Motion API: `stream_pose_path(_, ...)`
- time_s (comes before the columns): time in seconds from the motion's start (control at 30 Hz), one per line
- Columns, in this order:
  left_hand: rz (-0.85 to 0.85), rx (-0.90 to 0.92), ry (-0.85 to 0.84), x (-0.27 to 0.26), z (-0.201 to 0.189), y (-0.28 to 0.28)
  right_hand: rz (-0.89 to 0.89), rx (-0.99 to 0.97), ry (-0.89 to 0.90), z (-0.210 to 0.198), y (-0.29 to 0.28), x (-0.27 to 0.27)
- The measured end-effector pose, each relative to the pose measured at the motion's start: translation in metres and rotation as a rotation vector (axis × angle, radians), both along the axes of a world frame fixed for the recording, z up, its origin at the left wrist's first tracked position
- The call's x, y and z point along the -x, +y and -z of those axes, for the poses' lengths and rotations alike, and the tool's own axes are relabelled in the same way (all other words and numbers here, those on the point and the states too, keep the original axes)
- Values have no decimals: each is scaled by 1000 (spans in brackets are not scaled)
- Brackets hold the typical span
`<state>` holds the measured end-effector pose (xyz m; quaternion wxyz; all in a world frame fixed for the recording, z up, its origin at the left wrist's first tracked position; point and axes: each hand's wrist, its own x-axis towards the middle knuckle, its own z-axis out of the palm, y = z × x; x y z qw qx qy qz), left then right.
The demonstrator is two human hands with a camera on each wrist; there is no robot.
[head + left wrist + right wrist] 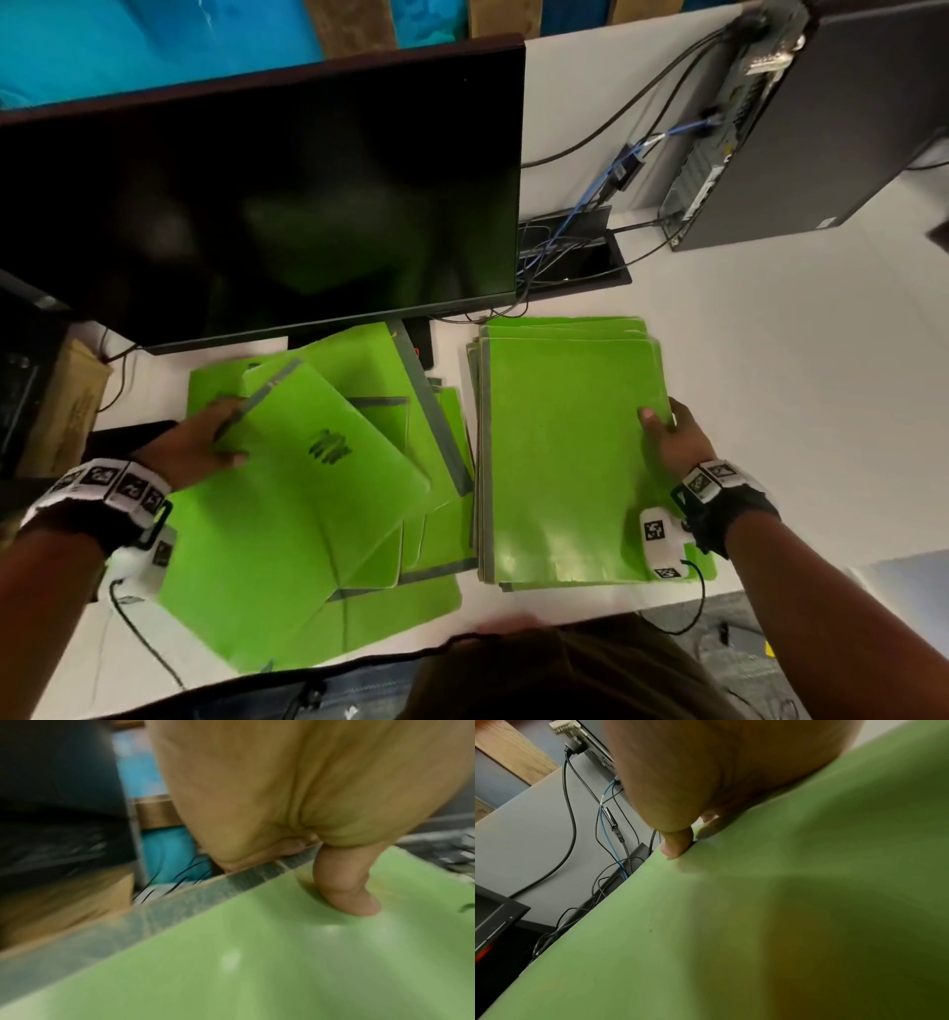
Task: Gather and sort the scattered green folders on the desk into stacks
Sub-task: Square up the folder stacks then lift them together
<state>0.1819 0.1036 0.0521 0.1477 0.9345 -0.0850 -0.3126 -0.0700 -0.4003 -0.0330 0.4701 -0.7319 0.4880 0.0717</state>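
Note:
A loose heap of green folders with grey spines lies at the desk's front left. On top, tilted, is one green folder with a dark mark. My left hand grips its grey-spined left edge, thumb on the cover and fingers underneath. To the right stands a squared stack of green folders. My right hand holds the stack's right edge, thumb on the top cover and fingers curled round the side.
A dark monitor stands just behind the heap. A cable port with several cables and a computer tower lie behind the stack. A cardboard box sits at the far left. White desk spreads to the right.

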Motion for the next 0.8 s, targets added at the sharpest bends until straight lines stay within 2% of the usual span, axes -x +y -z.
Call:
stream_pose_path(0.17, 350, -99, 4, -22, 17, -35, 7, 2, 22, -2, 2, -1)
stream_pose_path(0.27, 543, -179, -76, -20, 38, -71, 7, 19, 19, 0, 2, -1)
stream_pose_path(0.37, 661, -220, -145, -12, 50, -96, 13, 11, 18, 1, 2, 0)
stream_pose_path(0.47, 702, -260, -195, -12, 62, -104, 25, 7, 14, 0, 3, 0)
stream_pose_path(0.57, 705, -352, -164, -13, 60, -108, 27, 9, 17, -1, 4, -1)
stream_pose_path(0.67, 799, -443, -133, -11, 59, -114, 27, 13, 9, 0, 4, 0)
stream_pose_path(0.8, 799, -271, -105, -7, 56, -109, 22, 3, 4, -1, 3, 0)
